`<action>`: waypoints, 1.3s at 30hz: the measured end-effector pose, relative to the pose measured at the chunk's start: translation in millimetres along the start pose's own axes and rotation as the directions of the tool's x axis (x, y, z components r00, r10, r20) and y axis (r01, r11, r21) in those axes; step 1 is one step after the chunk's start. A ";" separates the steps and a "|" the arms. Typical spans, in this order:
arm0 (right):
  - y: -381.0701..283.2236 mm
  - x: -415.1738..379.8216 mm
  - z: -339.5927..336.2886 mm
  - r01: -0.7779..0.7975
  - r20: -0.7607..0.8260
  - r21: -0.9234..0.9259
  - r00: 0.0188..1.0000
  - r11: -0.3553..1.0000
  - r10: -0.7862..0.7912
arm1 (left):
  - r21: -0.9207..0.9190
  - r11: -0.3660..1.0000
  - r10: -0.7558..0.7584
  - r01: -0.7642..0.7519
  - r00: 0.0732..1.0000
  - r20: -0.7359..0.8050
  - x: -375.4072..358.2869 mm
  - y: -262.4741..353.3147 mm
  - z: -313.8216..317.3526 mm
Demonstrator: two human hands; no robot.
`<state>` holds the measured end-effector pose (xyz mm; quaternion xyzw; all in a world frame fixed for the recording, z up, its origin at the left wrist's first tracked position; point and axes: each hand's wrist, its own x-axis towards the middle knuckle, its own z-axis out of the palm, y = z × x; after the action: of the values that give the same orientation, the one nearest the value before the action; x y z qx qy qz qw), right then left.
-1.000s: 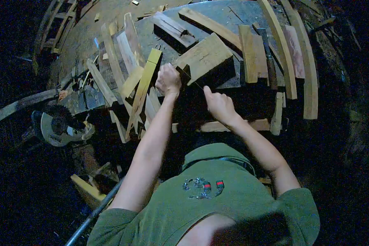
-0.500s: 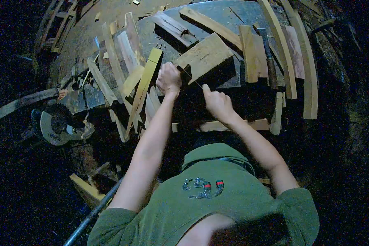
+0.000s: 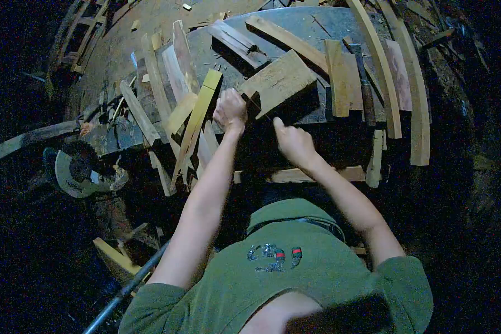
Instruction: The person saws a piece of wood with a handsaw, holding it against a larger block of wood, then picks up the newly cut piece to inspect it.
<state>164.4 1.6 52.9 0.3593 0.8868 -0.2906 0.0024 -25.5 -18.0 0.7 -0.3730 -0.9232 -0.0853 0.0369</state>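
My left hand (image 3: 230, 109) is a fist at the left end of a thick pale wooden block (image 3: 284, 78); what is inside it is hidden. Beyond the block's near left corner, my right hand (image 3: 296, 145) is closed around the end of a thin, dark, straight tool (image 3: 268, 117). Its line runs past the corner toward my left fist, and its exact kind is too dark to tell. A dark notch shows in the block beside my left knuckles. To the left of that fist lies a yellow wooden strip (image 3: 201, 111).
Wooden strips and offcuts cover the metal-topped bench (image 3: 295, 16). Right of the block lies a long dark tool with a wooden handle (image 3: 368, 100). A circular saw (image 3: 75, 172) with its toothed blade exposed sits at the left. A metal pipe (image 3: 122, 295) slants at lower left.
The view has shifted slightly, so the bench things appear a little lower. My right hand has edged closer to the block along the tool's line. My left fist stays at the block's end.
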 end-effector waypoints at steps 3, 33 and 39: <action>-15.1 50.9 15.0 0.062 -0.166 0.082 0.985 0.995 -0.047 | -0.014 1.000 -0.017 0.017 1.000 -0.013 -0.5 4.2 -0.4; -22.1 65.7 19.5 0.029 -0.227 0.011 0.973 1.000 -0.026 | -0.051 0.999 -0.024 0.019 0.994 -0.104 8.1 -7.2 19.5; 3.7 -5.6 0.6 -0.048 -0.029 -0.026 0.998 0.999 0.047 | -0.009 1.000 -0.029 0.029 0.999 -0.043 3.9 3.8 -0.1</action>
<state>170.8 -0.1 51.7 0.3842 0.8818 -0.2736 0.0014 -25.7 -12.6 1.8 -0.3578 -0.9271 -0.0977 0.0543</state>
